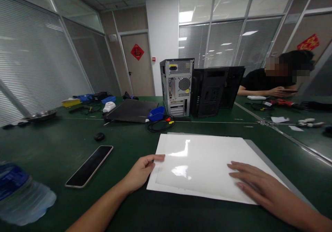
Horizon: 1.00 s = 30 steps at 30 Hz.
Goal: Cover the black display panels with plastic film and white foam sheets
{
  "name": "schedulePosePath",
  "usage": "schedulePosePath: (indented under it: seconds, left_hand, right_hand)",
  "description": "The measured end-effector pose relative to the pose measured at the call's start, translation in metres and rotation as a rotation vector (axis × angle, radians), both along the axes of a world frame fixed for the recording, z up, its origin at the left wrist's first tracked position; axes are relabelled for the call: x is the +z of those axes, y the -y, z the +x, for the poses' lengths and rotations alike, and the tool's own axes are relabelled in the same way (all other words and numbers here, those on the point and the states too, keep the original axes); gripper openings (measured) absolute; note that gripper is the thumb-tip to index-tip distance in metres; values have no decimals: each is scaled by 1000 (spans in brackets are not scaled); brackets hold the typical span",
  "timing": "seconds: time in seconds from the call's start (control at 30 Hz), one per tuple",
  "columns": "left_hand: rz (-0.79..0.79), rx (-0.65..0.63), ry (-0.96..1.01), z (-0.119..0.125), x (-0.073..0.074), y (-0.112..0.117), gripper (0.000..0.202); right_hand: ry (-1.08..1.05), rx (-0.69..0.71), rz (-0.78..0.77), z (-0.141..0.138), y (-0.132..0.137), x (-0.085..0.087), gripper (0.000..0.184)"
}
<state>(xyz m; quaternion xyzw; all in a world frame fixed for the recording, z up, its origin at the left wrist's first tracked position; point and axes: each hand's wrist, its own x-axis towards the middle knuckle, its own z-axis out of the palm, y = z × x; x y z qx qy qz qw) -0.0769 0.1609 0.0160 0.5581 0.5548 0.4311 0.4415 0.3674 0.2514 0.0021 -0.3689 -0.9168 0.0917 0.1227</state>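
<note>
A glossy white sheet [204, 162] lies flat on the green table [52, 149], on top of a grey board whose edge [261, 152] shows at the right. My left hand [141, 171] rests at the sheet's left edge, its fingers curled and the forefinger touching the edge. My right hand [255, 183] lies flat on the sheet's right part with fingers stretched out. Neither hand holds anything.
A black phone [89, 165] lies left of the sheet, a small black object [99, 136] beyond it, a blurred water bottle [20, 197] at the near left. Two computer cases [177, 86] [212, 90], a blue bin [156, 114], cables and tools stand farther back. A person sits at the far right.
</note>
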Motion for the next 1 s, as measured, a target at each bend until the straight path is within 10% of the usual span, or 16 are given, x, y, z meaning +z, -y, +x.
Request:
schedulePosePath:
  seconds: [1.0]
  left_hand:
    - [7,-10,-65,0,0,0,34]
  right_hand:
    - [94,217,-18,-8,12,16,68]
